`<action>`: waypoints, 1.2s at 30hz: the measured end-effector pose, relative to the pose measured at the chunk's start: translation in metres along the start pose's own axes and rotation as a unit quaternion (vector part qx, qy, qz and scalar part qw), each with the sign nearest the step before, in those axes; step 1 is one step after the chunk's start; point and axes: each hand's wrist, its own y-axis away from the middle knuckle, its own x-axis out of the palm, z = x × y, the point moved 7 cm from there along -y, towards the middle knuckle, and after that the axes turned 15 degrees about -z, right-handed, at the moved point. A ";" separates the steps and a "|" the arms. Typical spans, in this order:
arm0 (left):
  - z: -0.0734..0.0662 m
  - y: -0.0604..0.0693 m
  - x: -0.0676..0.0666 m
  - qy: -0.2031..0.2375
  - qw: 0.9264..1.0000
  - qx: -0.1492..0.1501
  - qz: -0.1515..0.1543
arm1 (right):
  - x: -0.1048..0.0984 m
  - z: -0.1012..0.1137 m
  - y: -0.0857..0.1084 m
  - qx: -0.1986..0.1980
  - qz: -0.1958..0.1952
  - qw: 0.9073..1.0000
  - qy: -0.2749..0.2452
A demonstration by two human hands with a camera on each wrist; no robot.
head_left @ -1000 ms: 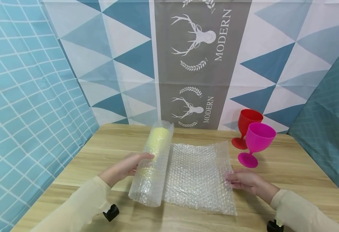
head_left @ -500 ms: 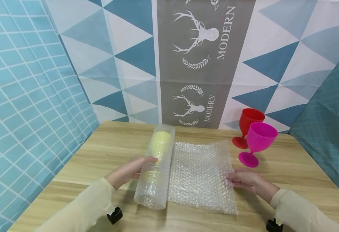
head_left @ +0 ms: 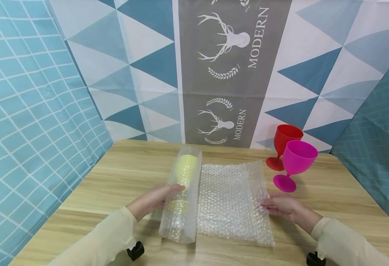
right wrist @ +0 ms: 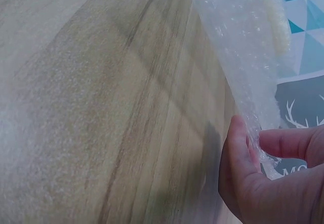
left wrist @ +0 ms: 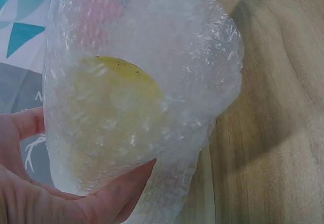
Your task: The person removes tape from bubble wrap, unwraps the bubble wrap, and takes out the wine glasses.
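A sheet of clear bubble wrap [head_left: 225, 201] lies on the table, its left part rolled around a yellow, roughly cylindrical object [head_left: 185, 170]. The yellow thing's exact kind is blurred by the plastic. My left hand [head_left: 157, 199] grips the roll from its left side, thumb on top and the other fingers partly hidden under it. In the left wrist view, the yellow object's round end [left wrist: 119, 102] shows through the wrap. My right hand [head_left: 282, 207] pinches the sheet's loose right edge between thumb and fingers; the right wrist view shows the bubble wrap [right wrist: 243, 57] there.
A magenta goblet [head_left: 299, 157] stands behind my right hand, with a red goblet [head_left: 285, 138] just beyond it. Patterned cloth walls [head_left: 221, 81] border the wooden table [head_left: 131, 166] at the back and sides.
My left hand and the wrapped roll have shifted right and slightly toward me, narrowing the flat part of the sheet. The right hand keeps its pinch almost in place.
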 end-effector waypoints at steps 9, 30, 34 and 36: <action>-0.006 0.002 0.005 0.023 1.000 0.004 0.010 | -0.002 -0.002 -0.001 0.000 -0.010 1.000 0.009; -0.012 0.003 0.036 0.013 0.999 0.015 0.029 | -0.003 -0.004 -0.003 0.004 -0.017 1.000 0.010; -0.012 0.002 0.040 0.025 0.999 0.009 0.024 | -0.003 -0.003 -0.003 0.008 -0.018 1.000 0.007; -0.012 0.001 0.041 0.032 0.999 0.008 0.021 | -0.003 -0.002 -0.003 0.008 -0.015 1.000 0.004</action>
